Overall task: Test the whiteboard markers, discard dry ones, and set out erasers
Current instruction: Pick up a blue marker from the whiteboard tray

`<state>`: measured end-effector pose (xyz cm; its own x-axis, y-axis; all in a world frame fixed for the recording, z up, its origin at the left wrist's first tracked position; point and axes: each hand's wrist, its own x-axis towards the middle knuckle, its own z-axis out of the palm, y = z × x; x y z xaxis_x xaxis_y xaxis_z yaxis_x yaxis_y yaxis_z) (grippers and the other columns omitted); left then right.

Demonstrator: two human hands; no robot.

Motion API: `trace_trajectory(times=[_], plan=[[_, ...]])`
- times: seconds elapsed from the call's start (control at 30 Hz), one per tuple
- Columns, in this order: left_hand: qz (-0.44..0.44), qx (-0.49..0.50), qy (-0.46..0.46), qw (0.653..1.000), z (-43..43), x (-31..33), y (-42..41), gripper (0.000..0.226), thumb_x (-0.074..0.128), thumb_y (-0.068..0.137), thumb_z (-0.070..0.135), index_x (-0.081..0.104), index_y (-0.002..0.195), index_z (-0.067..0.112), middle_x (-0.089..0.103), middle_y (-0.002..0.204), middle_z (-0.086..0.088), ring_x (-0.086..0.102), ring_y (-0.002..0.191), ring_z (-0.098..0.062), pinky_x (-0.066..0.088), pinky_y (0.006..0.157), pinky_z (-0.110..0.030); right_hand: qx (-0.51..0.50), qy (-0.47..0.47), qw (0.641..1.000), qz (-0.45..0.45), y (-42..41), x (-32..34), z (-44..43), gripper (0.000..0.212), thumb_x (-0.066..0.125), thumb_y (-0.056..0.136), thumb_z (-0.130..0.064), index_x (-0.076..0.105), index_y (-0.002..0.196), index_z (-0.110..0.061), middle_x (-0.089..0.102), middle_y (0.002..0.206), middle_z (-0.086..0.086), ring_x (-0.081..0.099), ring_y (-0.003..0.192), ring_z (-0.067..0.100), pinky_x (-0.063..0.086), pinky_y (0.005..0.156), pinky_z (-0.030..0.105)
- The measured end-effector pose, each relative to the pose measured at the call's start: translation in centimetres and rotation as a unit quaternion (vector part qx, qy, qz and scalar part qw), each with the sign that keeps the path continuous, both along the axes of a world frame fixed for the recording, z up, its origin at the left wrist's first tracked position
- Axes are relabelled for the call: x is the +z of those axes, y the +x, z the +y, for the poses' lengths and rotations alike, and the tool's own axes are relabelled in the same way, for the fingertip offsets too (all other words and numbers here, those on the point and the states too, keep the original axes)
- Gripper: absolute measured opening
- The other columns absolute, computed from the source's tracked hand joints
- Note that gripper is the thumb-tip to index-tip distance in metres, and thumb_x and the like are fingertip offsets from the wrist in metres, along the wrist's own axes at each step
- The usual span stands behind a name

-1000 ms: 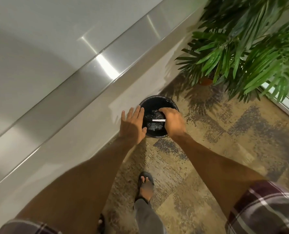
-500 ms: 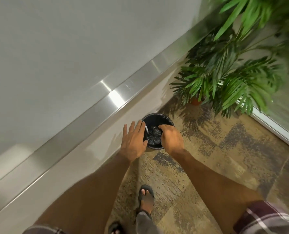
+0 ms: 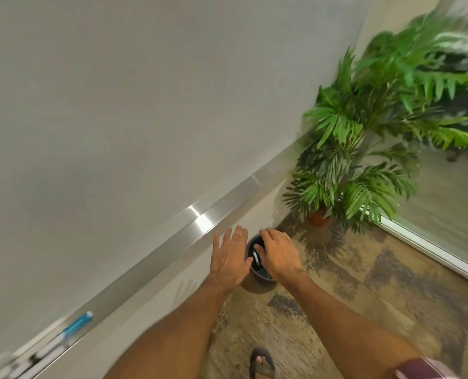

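Discarding a dry one: the white marker [image 3: 255, 259] shows inside the black bin [image 3: 257, 283], between both hands. The left hand [image 3: 231, 258] hovers flat and empty. The right hand [image 3: 279, 255] arches over the bin; whether it pinches the marker, I cannot tell. Next likely means returning to the blue marker [image 3: 76, 325], well behind the left hand.

left hand [image 3: 231, 258]: palm down, fingers straight and slightly spread, thumb angled toward the right hand.
right hand [image 3: 279, 255]: back up, fingers bent loosely downward; no grip seen.
spacing: hands just beside each other, narrow gap between them.
left forearm [image 3: 178, 324]: bare, reaching forward from lower centre.
right forearm [image 3: 345, 318]: bare, reaching in from lower right.
wrists: both roughly straight.
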<state>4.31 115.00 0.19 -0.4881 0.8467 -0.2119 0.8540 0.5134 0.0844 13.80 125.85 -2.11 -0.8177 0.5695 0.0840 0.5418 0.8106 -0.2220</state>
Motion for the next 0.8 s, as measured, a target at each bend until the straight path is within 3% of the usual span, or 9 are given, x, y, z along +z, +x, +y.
trace_trajectory(times=[0.23, 0.33, 0.43, 0.63, 0.8], plan=[[0.055, 0.028, 0.007, 0.998, -7.6, 4.2, 0.6, 0.075, 0.028, 0.099, 0.059, -0.003, 0.156, 0.020, -0.007, 0.163, -0.005, -0.007, 0.150, -0.027, -0.008, 0.117, -0.051, -0.009, 0.029, 0.999, -0.030, 0.7, 4.1, -7.0, 0.068, 0.014, 0.092, -0.063, 0.037, 0.140, -0.020, 0.041, 0.144, 0.004, 0.033, 0.133, 0.025, 0.025, 0.112, 0.043], [0.069, 0.067, 0.006, 0.995, -10.6, 4.9, -0.2, 0.078, 0.026, 0.098, 0.061, -0.006, 0.155, 0.020, -0.010, 0.163, -0.005, -0.009, 0.150, -0.027, -0.008, 0.117, -0.052, 0.018, 0.011, 0.999, -0.038, 0.0, 5.1, -9.3, 0.070, 0.014, 0.093, -0.064, 0.027, 0.146, -0.022, 0.026, 0.154, 0.004, 0.018, 0.143, 0.024, 0.012, 0.117, 0.044], [0.073, 0.114, 0.016, 0.991, -14.0, 5.7, -0.5, 0.076, 0.022, 0.098, 0.061, -0.006, 0.155, 0.019, -0.009, 0.163, -0.005, -0.008, 0.150, -0.026, -0.006, 0.119, -0.052, 0.064, 0.020, 0.997, -0.030, -0.7, 6.0, -11.5, 0.068, 0.016, 0.092, -0.065, 0.031, 0.144, -0.023, 0.032, 0.150, 0.002, 0.023, 0.140, 0.022, 0.015, 0.116, 0.042], [0.064, 0.240, 0.023, 0.968, -20.7, 6.7, 0.9, 0.075, 0.015, 0.097, 0.064, -0.005, 0.155, 0.022, -0.010, 0.163, -0.002, -0.009, 0.150, -0.025, -0.016, 0.115, -0.049, 0.175, 0.020, 0.984, -0.023, -1.7, 7.1, -15.9, 0.072, 0.010, 0.088, -0.067, 0.034, 0.143, -0.026, 0.034, 0.149, 0.001, 0.026, 0.139, 0.021, 0.018, 0.116, 0.043], [0.075, 0.319, 0.033, 0.944, -27.1, 7.1, 2.7, 0.074, 0.014, 0.098, 0.062, -0.002, 0.156, 0.020, -0.004, 0.164, -0.002, -0.005, 0.150, -0.024, -0.007, 0.119, -0.052, 0.263, 0.030, 0.964, -0.023, -3.1, 8.0, -21.2, 0.083, -0.002, 0.082, -0.069, 0.030, 0.145, -0.026, 0.031, 0.152, 0.003, 0.020, 0.142, 0.023, 0.013, 0.117, 0.042]])
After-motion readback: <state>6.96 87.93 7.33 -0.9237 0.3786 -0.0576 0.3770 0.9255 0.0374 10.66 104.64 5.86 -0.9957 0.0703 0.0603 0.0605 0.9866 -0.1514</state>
